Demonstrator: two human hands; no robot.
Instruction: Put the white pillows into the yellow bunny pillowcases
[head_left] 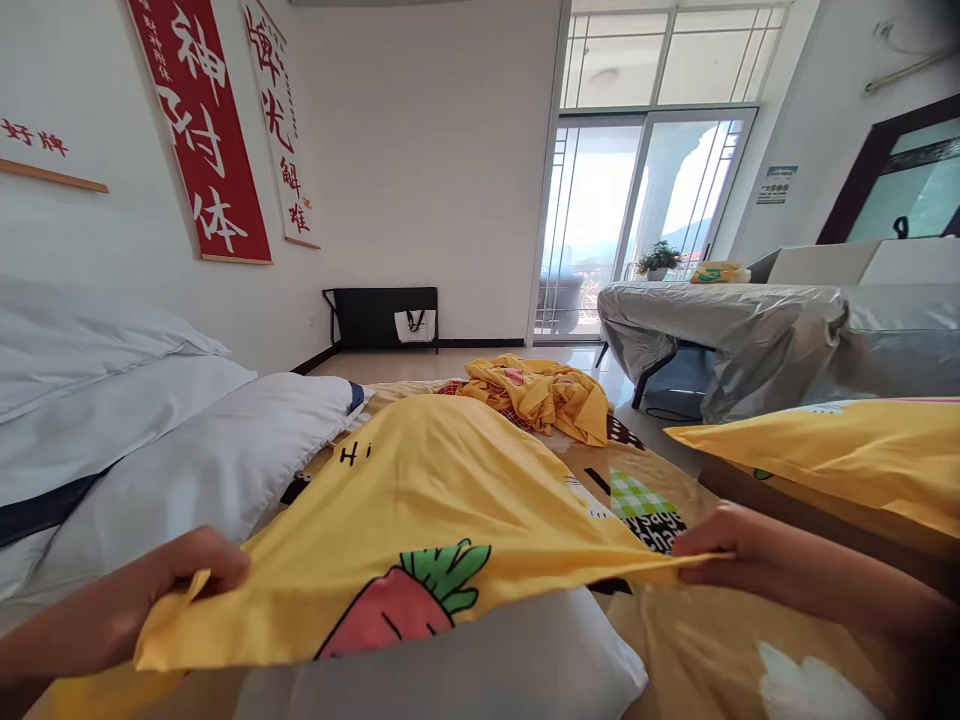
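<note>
A yellow pillowcase [420,500] with a red carrot print is stretched between my two hands over a white pillow [510,670]. My left hand [176,580] is closed on the pillowcase's left edge. At the right, my right hand [724,550] pinches its other edge. The pillow's near end pokes out below the open edge of the case. All of it lies on a bed with a yellow patterned sheet [712,650].
White pillows [187,460] are stacked at the left. A crumpled yellow cloth [544,395] lies farther up the bed. Another yellow pillow [832,450] sits at right. A grey covered table [750,320] stands by the glass balcony door [637,220].
</note>
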